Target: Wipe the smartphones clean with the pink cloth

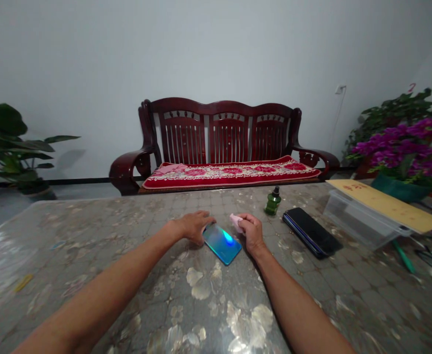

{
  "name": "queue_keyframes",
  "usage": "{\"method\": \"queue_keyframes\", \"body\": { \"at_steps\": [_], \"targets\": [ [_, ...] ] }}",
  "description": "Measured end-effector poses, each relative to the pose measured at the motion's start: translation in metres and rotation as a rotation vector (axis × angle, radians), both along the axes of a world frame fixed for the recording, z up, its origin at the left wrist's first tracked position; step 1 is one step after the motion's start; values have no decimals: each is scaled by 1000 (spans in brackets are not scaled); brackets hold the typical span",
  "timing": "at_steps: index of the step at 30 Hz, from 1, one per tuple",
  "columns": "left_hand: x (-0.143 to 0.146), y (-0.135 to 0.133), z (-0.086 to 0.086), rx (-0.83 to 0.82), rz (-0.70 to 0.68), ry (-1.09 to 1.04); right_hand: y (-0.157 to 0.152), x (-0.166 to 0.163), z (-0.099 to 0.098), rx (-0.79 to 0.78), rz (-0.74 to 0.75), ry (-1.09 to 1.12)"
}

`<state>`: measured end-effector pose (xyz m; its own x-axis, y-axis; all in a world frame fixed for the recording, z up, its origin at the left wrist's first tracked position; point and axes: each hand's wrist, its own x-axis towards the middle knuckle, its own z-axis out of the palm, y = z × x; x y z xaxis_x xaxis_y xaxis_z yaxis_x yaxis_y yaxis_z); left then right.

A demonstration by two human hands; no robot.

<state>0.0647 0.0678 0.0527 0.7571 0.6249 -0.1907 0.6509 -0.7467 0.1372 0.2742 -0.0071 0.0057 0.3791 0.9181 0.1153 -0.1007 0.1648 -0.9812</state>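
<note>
A shiny blue-green phone (221, 243) lies on the patterned table (164, 295). My left hand (194, 225) rests on the phone's far left corner, fingers curled over its edge and holding it in place. My right hand (250, 230) is closed around a small pink cloth (235, 221) just right of the phone's far end. A small green bottle (273, 201) stands a little beyond my right hand.
A dark phone (311, 232) lies to the right of the bottle. Further right a clear plastic box (363, 219) sits under a yellow envelope (385, 204), with pens beside it. A red wooden bench (223, 147) and potted plants stand behind the table.
</note>
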Motion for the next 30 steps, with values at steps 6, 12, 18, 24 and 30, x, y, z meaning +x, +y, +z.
{"method": "queue_keyframes", "body": {
  "at_steps": [6,12,18,24,30],
  "targets": [
    [-24,-31,-11,33,218,-132,0,-2,1,30,48,-40],
    [-34,-68,-26,134,347,-257,-5,-6,-3,133,2,-329],
    [-48,-74,-33,129,252,-397,-12,-2,-6,139,-88,-905],
    [-48,-73,-40,178,255,-460,-20,-10,-1,38,0,-1266],
    [-50,-72,-44,169,262,-528,-34,-42,3,191,229,-1356]
  ]
}}
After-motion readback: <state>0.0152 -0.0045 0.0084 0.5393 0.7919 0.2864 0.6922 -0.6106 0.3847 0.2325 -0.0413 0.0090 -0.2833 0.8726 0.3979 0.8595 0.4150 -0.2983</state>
